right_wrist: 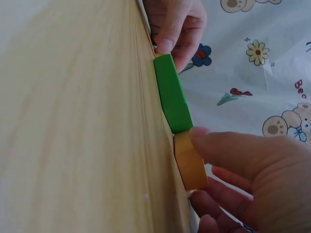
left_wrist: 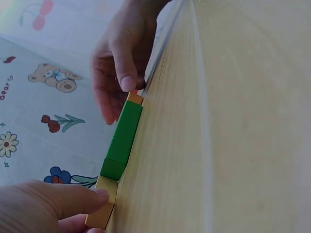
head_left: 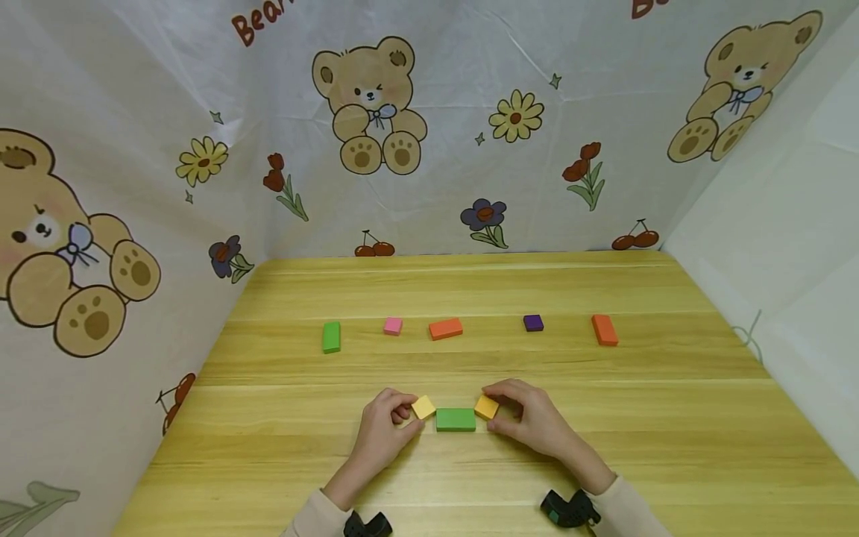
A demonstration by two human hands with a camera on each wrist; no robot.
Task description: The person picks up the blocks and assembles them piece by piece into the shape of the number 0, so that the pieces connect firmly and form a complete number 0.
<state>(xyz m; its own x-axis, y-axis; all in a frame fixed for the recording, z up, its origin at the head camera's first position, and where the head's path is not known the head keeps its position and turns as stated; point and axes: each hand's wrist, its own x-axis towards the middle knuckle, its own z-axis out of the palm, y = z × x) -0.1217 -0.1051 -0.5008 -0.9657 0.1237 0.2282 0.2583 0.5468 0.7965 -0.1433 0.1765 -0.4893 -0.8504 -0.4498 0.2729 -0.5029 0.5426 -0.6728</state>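
Note:
A green rectangular block (head_left: 455,420) lies flat on the wooden table, its long side running left to right. At its left end, a yellow block (head_left: 423,407) sits turned at an angle, pinched between thumb and fingers of my left hand (head_left: 382,431). My right hand (head_left: 537,421) pinches a yellow-orange block (head_left: 486,407), also turned, at the opposite end. In the right wrist view, the yellow-orange block (right_wrist: 189,162) stands right against the green block's (right_wrist: 172,94) near end. The left wrist view shows the left thumb across the yellow block (left_wrist: 103,206).
Farther back, spread in a row, are a green block (head_left: 332,337), a pink block (head_left: 393,326), an orange block (head_left: 446,329), a purple block (head_left: 533,323) and a red-orange block (head_left: 605,330). A bear-print cloth (head_left: 443,201) hangs behind the table (head_left: 282,462).

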